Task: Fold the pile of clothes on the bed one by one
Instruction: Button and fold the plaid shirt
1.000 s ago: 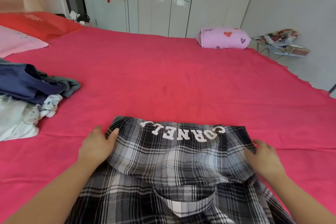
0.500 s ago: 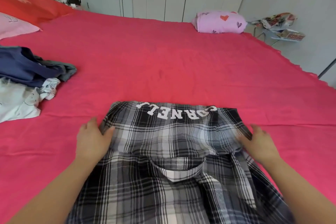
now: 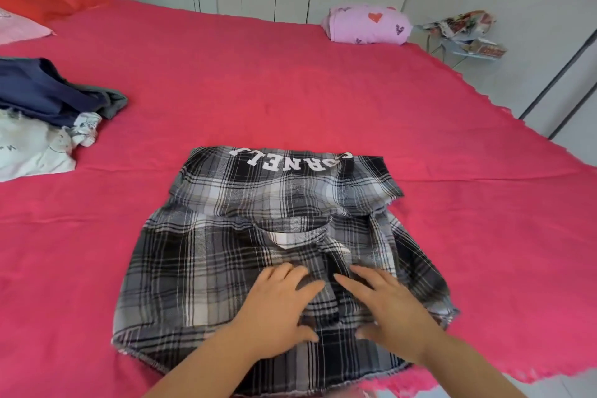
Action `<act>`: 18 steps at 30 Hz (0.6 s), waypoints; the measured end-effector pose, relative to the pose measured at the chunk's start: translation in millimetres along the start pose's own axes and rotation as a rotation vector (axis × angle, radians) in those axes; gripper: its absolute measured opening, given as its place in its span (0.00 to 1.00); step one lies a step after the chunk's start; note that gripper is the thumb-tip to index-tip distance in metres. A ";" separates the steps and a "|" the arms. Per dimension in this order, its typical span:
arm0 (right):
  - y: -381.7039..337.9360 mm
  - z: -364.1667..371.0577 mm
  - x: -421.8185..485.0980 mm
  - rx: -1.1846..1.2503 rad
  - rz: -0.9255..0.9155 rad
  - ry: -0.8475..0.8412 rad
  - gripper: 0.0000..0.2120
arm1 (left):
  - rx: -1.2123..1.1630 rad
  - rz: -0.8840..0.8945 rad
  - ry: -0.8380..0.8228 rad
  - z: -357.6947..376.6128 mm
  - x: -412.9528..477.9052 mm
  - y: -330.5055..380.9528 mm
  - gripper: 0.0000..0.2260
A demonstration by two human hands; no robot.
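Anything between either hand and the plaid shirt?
Nothing visible. The left hand and right hand both lie flat, fingers straight, directly on the plaid shirt near its middle.

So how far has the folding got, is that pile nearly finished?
Early days. Done: the plaid shirt has its far part folded over, lettering up; the pink bundle at the far corner may be finished. In hand: the left hand and right hand press flat on that shirt. Left: the crumpled pile of navy, grey and white clothes.
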State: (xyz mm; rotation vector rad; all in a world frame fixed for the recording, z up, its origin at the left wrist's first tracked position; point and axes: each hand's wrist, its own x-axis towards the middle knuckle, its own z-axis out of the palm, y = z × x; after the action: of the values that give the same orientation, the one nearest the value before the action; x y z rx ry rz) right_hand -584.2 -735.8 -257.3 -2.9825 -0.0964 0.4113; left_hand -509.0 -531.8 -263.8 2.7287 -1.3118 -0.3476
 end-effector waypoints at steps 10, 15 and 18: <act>-6.7 2.7 -18.9 0.179 -0.021 0.678 0.05 | -0.201 -0.005 0.383 -7.6 -7.3 10.8 0.23; -17.5 14.9 -35.2 0.166 -0.194 0.553 0.07 | -0.003 0.101 0.312 -11.4 -32.5 -4.9 0.10; -18.6 33.4 -33.5 0.023 -0.186 0.497 0.12 | 0.077 0.133 0.237 3.4 -40.6 -9.5 0.18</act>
State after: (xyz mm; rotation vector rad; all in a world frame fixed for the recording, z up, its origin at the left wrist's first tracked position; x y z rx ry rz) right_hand -626.4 -716.1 -277.7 -2.9170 -0.3098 -0.3466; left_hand -527.1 -494.2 -262.2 2.6242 -1.4547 0.0371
